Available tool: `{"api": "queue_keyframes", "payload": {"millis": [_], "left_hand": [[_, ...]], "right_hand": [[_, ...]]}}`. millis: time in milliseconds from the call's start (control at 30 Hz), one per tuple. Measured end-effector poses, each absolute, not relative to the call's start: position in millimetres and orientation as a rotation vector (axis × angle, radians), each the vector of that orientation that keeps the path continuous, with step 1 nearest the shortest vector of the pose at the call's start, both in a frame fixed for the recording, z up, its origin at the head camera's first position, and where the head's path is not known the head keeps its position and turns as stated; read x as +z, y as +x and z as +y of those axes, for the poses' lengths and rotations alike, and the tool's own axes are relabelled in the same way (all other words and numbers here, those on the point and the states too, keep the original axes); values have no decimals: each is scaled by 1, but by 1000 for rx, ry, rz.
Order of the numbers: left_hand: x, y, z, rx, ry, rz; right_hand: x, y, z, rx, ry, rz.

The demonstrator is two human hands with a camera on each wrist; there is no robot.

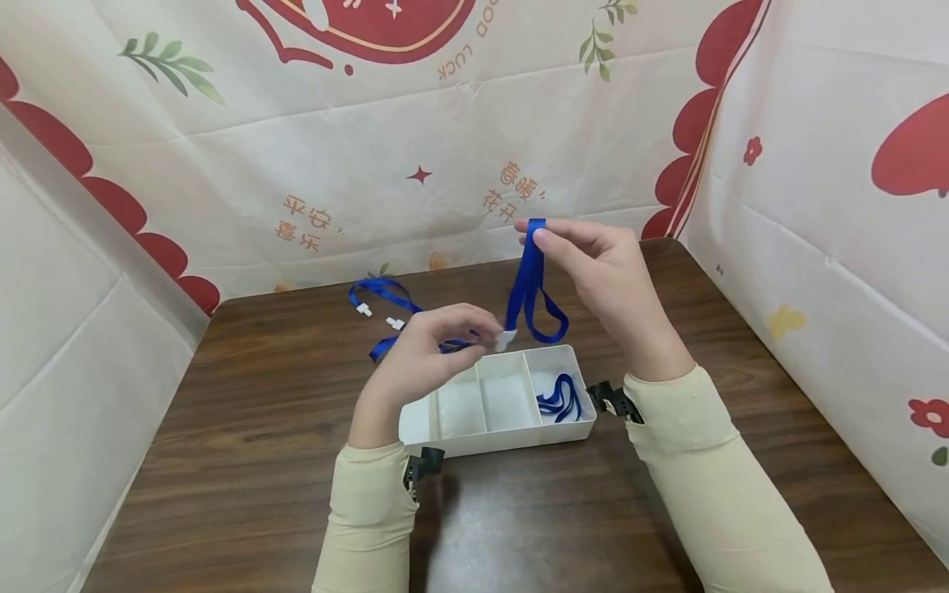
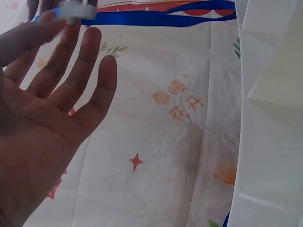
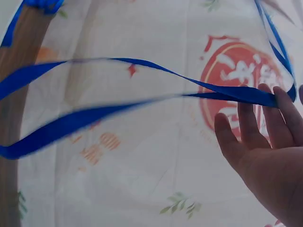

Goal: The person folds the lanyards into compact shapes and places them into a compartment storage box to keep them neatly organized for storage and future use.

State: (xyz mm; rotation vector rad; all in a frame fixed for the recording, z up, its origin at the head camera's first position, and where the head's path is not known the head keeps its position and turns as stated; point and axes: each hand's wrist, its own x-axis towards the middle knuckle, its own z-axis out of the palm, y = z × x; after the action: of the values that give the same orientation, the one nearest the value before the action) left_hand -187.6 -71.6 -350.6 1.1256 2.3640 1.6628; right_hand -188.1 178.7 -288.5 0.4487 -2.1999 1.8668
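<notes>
A blue lanyard (image 1: pixel 528 284) hangs in a loop from my right hand (image 1: pixel 608 272), its strap pinched near the top between thumb and fingers. In the right wrist view, the blue strap (image 3: pixel 227 92) runs across the fingers of that hand. The lanyard's white plastic clip (image 1: pixel 506 339) is at its lower end. My left hand (image 1: pixel 437 342) has its thumb and fingertips at this clip, and the left wrist view shows them pinching at it, its other fingers spread. Below both hands stands a white divided box (image 1: pixel 511 441); a folded blue lanyard (image 1: pixel 561 399) lies in its right compartment.
More blue lanyards (image 1: pixel 381 284) with white clips (image 1: pixel 395 324) lie on the dark wooden table (image 1: pixel 267 395), behind and left of the box. Printed cloth (image 1: pixel 415 123) hangs along the back and sides. A black wrist mount (image 1: pixel 615 401) sits at the right sleeve, near the box's edge.
</notes>
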Motion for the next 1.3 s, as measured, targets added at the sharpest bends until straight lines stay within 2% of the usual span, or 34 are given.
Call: {"api": "queue_keyframes", "payload": {"millis": [267, 567, 1000, 1300], "left_hand": [[-339, -189, -44, 1798, 917, 2464], [-340, -192, -28, 2102, 1048, 2553], [-349, -191, -22, 2074, 971, 2510], [-349, -188, -15, 2053, 792, 2456]], "right_hand": [[-285, -185, 163, 1863, 534, -2172], [-295, -187, 156, 1897, 591, -2213], [-290, -185, 150, 2194, 321, -2116], [-294, -188, 142, 2242, 378, -2021]]}}
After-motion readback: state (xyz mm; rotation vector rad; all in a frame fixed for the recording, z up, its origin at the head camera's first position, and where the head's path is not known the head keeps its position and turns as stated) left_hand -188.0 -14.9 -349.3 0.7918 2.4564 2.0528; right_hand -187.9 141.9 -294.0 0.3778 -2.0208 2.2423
